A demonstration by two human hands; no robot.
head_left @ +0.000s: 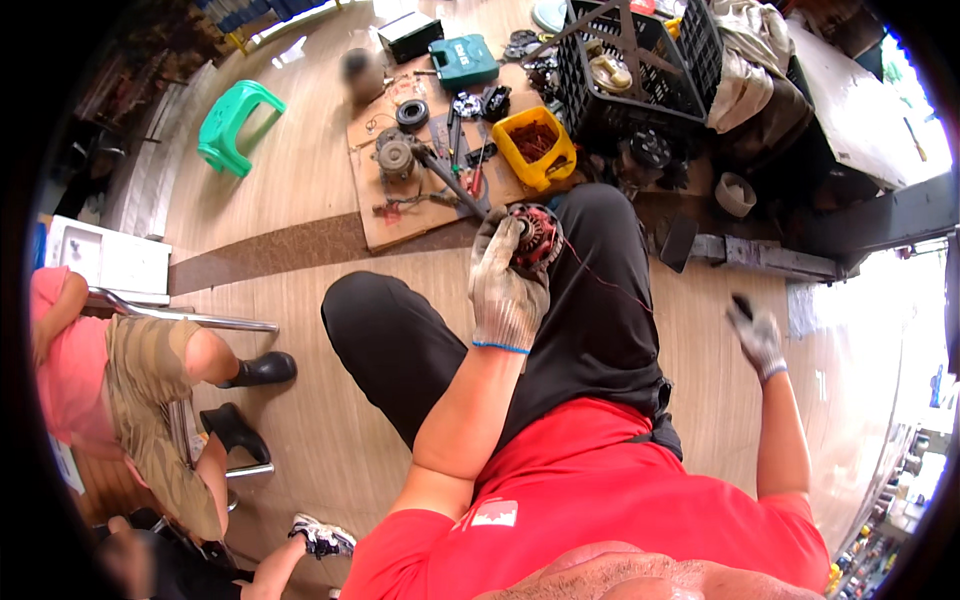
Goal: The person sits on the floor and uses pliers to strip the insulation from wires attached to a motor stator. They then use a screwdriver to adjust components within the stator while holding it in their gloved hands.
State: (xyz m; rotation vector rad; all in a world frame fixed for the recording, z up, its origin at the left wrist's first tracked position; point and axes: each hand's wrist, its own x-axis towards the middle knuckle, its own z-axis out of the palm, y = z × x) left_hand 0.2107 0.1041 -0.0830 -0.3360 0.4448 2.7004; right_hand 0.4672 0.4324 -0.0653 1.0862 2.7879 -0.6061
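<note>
Teal case (463, 60): rectangular, moulded plastic, white label patch on lid. Lies flat on the floor at the far edge of the cardboard sheet (400, 215), near its far right corner.

Dark box (409, 35): rectangular, black sides, pale top. On the floor just left of the teal case, beyond the sheet's far edge.

Logo patch (495, 513): small, white on the red shirt's (620, 490) chest.

No signs or screens seen.

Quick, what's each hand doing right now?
Left hand: closed on the red motor part.
Right hand: raised out to the side, holding nothing.
</note>
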